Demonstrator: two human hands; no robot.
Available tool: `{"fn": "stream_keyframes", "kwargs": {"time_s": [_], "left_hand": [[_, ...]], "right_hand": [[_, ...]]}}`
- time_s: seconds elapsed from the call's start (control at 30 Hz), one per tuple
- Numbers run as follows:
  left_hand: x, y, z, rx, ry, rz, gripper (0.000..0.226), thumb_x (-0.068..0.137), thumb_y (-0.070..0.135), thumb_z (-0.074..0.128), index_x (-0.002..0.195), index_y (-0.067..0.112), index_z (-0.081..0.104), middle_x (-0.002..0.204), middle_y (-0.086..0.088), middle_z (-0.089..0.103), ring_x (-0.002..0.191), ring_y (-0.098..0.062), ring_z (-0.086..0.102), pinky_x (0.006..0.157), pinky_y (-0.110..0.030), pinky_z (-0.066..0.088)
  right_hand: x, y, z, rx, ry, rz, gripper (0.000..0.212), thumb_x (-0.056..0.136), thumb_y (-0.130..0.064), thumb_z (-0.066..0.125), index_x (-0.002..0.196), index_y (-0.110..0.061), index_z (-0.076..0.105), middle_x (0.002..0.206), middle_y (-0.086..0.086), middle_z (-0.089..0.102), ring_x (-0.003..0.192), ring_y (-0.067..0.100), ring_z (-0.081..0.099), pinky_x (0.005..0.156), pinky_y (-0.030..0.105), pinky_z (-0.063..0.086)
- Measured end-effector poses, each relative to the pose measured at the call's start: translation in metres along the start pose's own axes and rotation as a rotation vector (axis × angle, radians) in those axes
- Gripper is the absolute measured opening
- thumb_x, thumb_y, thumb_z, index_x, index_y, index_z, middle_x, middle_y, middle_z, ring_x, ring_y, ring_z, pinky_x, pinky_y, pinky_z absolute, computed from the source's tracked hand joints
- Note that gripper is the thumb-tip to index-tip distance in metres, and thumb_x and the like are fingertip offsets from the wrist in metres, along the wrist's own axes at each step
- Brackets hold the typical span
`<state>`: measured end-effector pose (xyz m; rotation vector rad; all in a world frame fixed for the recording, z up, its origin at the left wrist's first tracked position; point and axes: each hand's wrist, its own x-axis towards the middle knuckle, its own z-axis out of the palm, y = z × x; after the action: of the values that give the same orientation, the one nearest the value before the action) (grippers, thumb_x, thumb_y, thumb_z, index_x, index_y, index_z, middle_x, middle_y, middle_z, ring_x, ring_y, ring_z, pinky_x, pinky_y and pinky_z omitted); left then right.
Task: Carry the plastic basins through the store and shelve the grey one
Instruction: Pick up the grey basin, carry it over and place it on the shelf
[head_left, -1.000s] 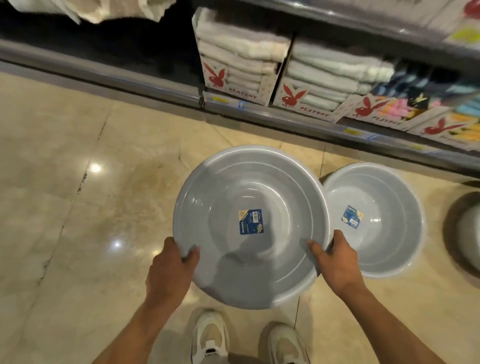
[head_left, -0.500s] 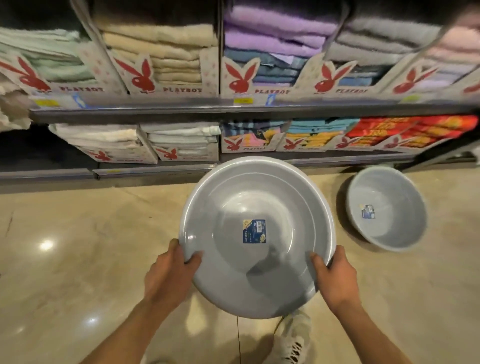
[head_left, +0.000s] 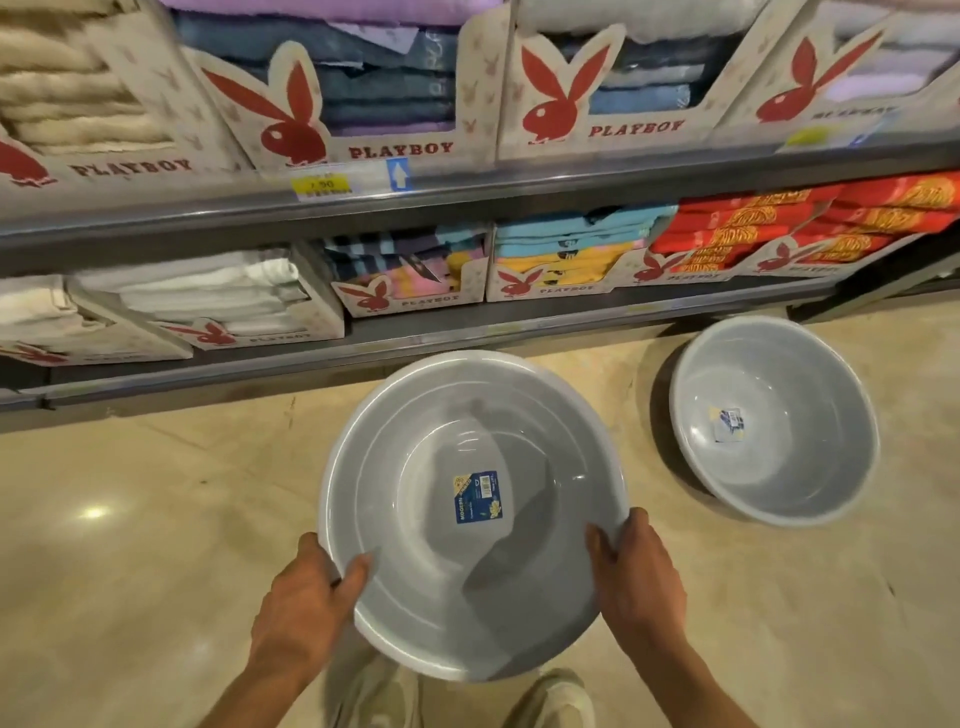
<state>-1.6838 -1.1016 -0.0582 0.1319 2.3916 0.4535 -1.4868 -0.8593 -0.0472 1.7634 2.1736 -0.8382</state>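
Note:
I hold a round grey plastic basin (head_left: 415, 467) in front of me, its open side up and a blue label stuck at the bottom. My left hand (head_left: 301, 613) grips its near left rim, thumb inside. My right hand (head_left: 639, 577) grips the near right rim the same way. A second grey basin (head_left: 810, 441) with a small label lies tilted on the floor to the right, close to the foot of the shelving.
Store shelving (head_left: 467, 202) runs across the top, with boxed stacks of folded towels on two levels. The lower shelf edge (head_left: 415, 338) sits just beyond the held basin. Beige polished floor tiles (head_left: 130, 519) spread left and right. My shoes (head_left: 550, 701) show below.
My view has swung from the floor up and closer to the shelves. The held basin stays in both hands. The floor basin now lies farther right of it.

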Motion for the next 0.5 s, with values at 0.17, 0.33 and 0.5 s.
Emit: {"fn": "stream_keyframes", "kwargs": {"time_s": [0.17, 0.33, 0.5], "left_hand": [[0.043, -0.015, 0.038, -0.062, 0.012, 0.063, 0.038, 0.089, 0.056, 0.063, 0.083, 0.022, 0.046, 0.080, -0.005, 0.062, 0.073, -0.019, 0.060, 0.062, -0.039, 0.048], [0.063, -0.028, 0.056, -0.078, -0.003, 0.028, 0.043, 0.090, 0.054, 0.063, 0.082, 0.017, 0.043, 0.078, -0.009, 0.064, 0.073, -0.023, 0.060, 0.064, -0.040, 0.048], [0.073, -0.029, 0.066, -0.042, -0.044, 0.047, 0.040, 0.089, 0.053, 0.065, 0.084, 0.018, 0.046, 0.074, -0.006, 0.063, 0.070, -0.022, 0.062, 0.063, -0.039, 0.050]], "right_hand": [[0.026, 0.013, 0.044, -0.081, 0.035, 0.012, 0.024, 0.098, -0.046, 0.045, 0.094, -0.023, 0.038, 0.074, -0.011, 0.042, 0.059, 0.011, 0.042, 0.054, 0.032, 0.031], [0.034, 0.024, 0.082, -0.125, 0.028, 0.049, 0.026, 0.098, -0.049, 0.039, 0.089, -0.026, 0.033, 0.072, -0.010, 0.042, 0.057, 0.014, 0.043, 0.055, 0.033, 0.031], [0.036, 0.040, 0.101, -0.153, 0.078, 0.083, 0.032, 0.094, -0.055, 0.038, 0.082, -0.029, 0.024, 0.067, -0.011, 0.042, 0.050, 0.006, 0.038, 0.044, 0.024, 0.019]]}}
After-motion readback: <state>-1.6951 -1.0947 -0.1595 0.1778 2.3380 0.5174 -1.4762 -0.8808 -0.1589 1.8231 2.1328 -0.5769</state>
